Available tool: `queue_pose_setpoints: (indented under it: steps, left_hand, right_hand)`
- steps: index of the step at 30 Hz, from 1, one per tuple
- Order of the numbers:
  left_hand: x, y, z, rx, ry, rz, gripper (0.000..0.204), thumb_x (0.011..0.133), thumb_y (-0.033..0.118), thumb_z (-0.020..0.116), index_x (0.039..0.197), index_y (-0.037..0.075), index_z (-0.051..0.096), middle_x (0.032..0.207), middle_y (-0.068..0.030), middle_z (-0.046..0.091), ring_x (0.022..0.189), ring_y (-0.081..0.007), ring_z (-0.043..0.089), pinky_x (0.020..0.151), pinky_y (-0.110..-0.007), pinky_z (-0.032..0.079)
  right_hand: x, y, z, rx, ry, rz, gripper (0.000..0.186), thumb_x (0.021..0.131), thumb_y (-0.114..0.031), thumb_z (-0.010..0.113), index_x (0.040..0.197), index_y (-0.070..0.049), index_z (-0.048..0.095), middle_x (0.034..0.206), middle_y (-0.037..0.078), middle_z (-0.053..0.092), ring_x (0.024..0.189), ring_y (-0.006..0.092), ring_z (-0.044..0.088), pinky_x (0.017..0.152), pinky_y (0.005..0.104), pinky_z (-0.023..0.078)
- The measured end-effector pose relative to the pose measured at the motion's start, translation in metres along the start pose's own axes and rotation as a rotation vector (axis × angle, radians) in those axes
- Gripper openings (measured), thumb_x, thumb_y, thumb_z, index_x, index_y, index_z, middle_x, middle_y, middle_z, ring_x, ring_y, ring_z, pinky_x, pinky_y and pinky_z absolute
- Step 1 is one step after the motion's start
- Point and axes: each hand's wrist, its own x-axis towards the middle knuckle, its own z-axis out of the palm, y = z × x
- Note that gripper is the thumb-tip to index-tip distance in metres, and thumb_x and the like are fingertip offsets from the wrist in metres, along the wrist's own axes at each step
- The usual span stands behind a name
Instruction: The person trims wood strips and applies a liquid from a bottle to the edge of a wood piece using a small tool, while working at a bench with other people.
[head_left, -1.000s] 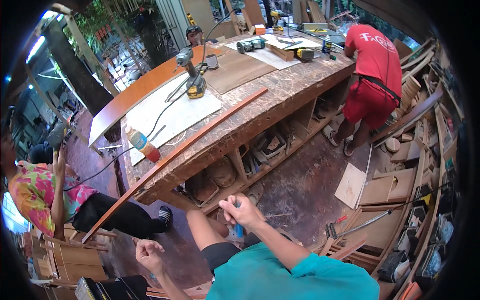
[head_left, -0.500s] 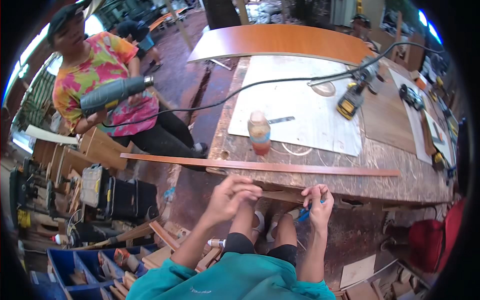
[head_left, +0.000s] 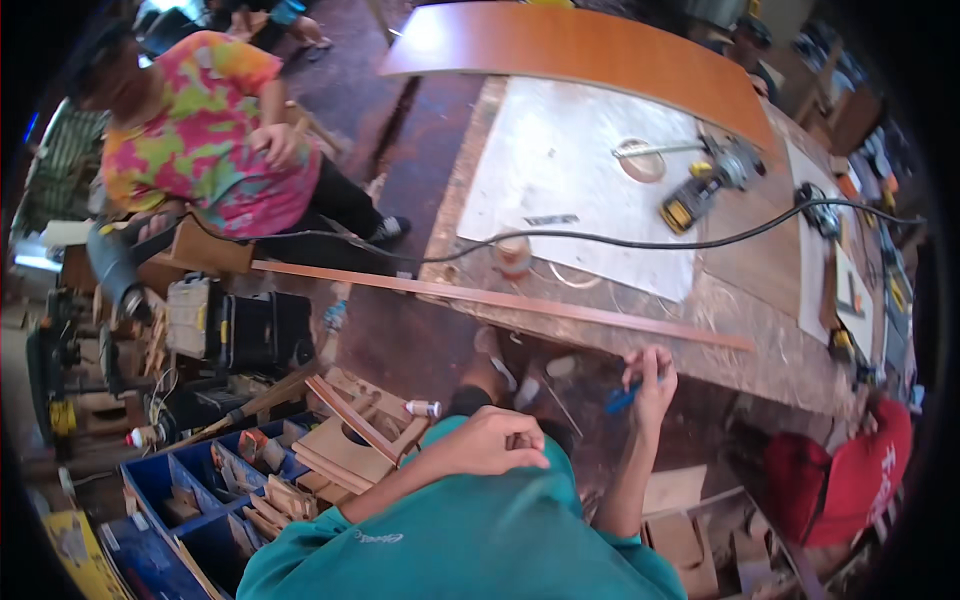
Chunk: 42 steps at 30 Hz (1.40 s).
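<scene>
My left hand (head_left: 500,441) is drawn back against my green shirt (head_left: 470,530), its fingers curled in; whatever is between them, if anything, is hidden. To the right, my right hand (head_left: 651,380) is raised just off the bench's near edge, its fingers closed around a small blue tool (head_left: 621,400) whose exact kind I cannot make out. Just beyond my hands lies a long, narrow reddish-brown wooden strip (head_left: 560,318) along the bench edge, its left end reaching out past the bench. Neither hand touches the strip.
On the workbench (head_left: 780,355) are a jar (head_left: 513,262), a cordless power tool (head_left: 700,195), a white board (head_left: 600,130) and a curved orange panel (head_left: 590,45). A black cord (head_left: 620,243) spans it. At left, a co-worker holds a heat gun (head_left: 117,265). A blue divided bin (head_left: 200,465) holds wood scraps.
My left hand has pulled back from the strip to my shirt. My right hand stays closed on the blue tool. The co-worker has lowered the heat gun, and the cord now passes over the jar.
</scene>
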Motion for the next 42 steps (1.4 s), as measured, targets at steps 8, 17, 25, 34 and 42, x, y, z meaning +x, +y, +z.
queue_pose_setpoints:
  steps: [8, 17, 25, 34, 42]
  left_hand:
    - [-0.056, -0.077, -0.038, -0.635, 0.591, -0.232, 0.015, 0.093, -0.004, 0.052, 0.095, -0.003, 0.067, 0.085, -0.0099, 0.069, 0.077, -0.0146, 0.064, 0.072, -0.027, 0.052]
    - [-0.294, -0.395, 0.148, -0.422, 1.395, -0.383, 0.023, 0.093, 0.014, 0.054, 0.081, -0.003, 0.064, 0.066, -0.0109, 0.065, 0.049, -0.0184, 0.059, 0.043, -0.032, 0.048]
    - [-0.259, -0.284, 0.195, -0.229, 1.288, -0.681, 0.028, 0.093, 0.017, 0.058, 0.069, 0.003, 0.059, 0.061, -0.0027, 0.058, 0.056, -0.0115, 0.056, 0.048, -0.029, 0.046]
    - [-0.274, -0.287, 0.361, -0.231, 1.093, -1.070, 0.028, 0.088, 0.019, 0.059, 0.066, 0.004, 0.063, 0.061, -0.0036, 0.062, 0.054, -0.0124, 0.058, 0.052, -0.030, 0.049]
    - [-0.234, -0.204, 0.382, -0.115, 1.237, -1.213, 0.020, 0.081, 0.015, 0.059, 0.072, 0.001, 0.071, 0.063, -0.0082, 0.066, 0.057, -0.0140, 0.064, 0.053, -0.031, 0.052]
  right_hand:
    - [0.019, -0.011, 0.007, 0.008, 0.081, 0.000, 0.013, 0.097, -0.021, 0.058, 0.095, -0.009, 0.054, 0.074, 0.005, 0.063, 0.050, 0.0066, 0.051, 0.043, 0.0200, 0.034]
    - [0.007, 0.000, -0.004, -0.015, -0.203, -0.130, 0.015, 0.097, -0.020, 0.058, 0.096, -0.005, 0.055, 0.075, 0.004, 0.061, 0.049, 0.0049, 0.048, 0.044, 0.0189, 0.035]
    - [0.025, -0.048, -0.139, 0.056, -0.042, 0.069, 0.020, 0.095, -0.022, 0.062, 0.090, -0.003, 0.062, 0.069, -0.001, 0.057, 0.056, 0.0044, 0.049, 0.049, 0.0203, 0.037]
    - [0.074, -0.076, -0.273, -0.053, 0.133, -0.127, 0.012, 0.093, -0.011, 0.064, 0.101, -0.002, 0.062, 0.076, 0.003, 0.064, 0.058, 0.0033, 0.051, 0.049, 0.0188, 0.040]
    - [0.061, -0.021, -0.328, -0.571, 0.119, -0.219, 0.032, 0.094, -0.014, 0.061, 0.117, 0.008, 0.062, 0.112, 0.018, 0.067, 0.104, 0.0242, 0.063, 0.094, 0.0346, 0.047]
